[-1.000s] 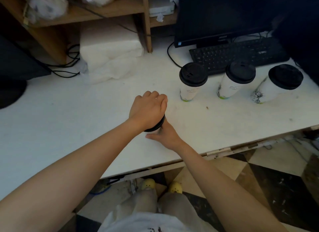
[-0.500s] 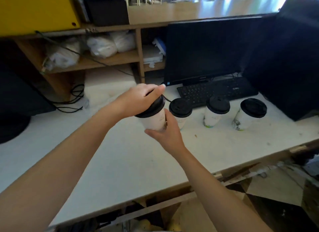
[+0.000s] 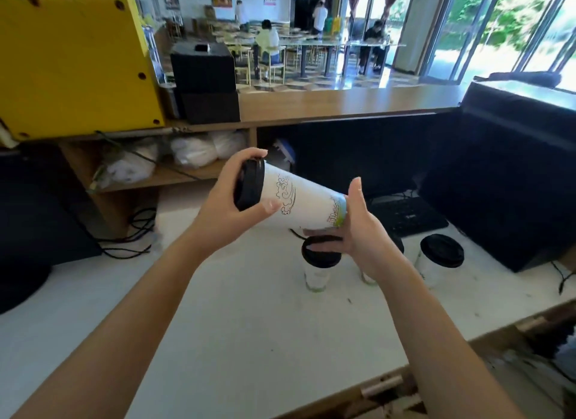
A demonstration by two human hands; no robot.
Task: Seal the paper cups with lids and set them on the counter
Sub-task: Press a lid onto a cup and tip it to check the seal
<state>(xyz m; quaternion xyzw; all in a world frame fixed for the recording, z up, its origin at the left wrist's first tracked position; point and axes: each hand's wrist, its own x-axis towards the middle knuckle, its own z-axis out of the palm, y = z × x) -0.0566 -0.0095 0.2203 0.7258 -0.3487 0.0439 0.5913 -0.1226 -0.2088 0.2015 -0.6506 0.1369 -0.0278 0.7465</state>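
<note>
White work surface (image 3: pixel 218 319), filling the lower half of the frame: staging area for finished cups. Above it, across the middle right, runs the raised wooden counter (image 3: pixel 343 102), bare along its visible length and the likely destination named by the task. A yellow panel (image 3: pixel 71 63) occupies the upper left; a dark monitor (image 3: pixel 358 156) and keyboard (image 3: pixel 408 216) sit at centre right, behind the cups.

Held paper cup (image 3: pixel 302 200), centre frame, tipped nearly onto its side with the lidded end pointing left and the base right. This attitude probably lets the person check or press the seal before setting the cup down.

Left hand (image 3: pixel 230 206): wrapped around the black lid (image 3: pixel 249 188), fingers over the rim and thumb on the cup wall, so the lid is clamped on. Right hand (image 3: pixel 358 231): palm cupping the base, fingers partly open, bracing against the left hand's push.

Lidded cups standing on the white surface at lower centre right: one (image 3: pixel 319 262) just below the right hand, one (image 3: pixel 439 259) further right, and one between them largely hidden by the wrist.
</note>
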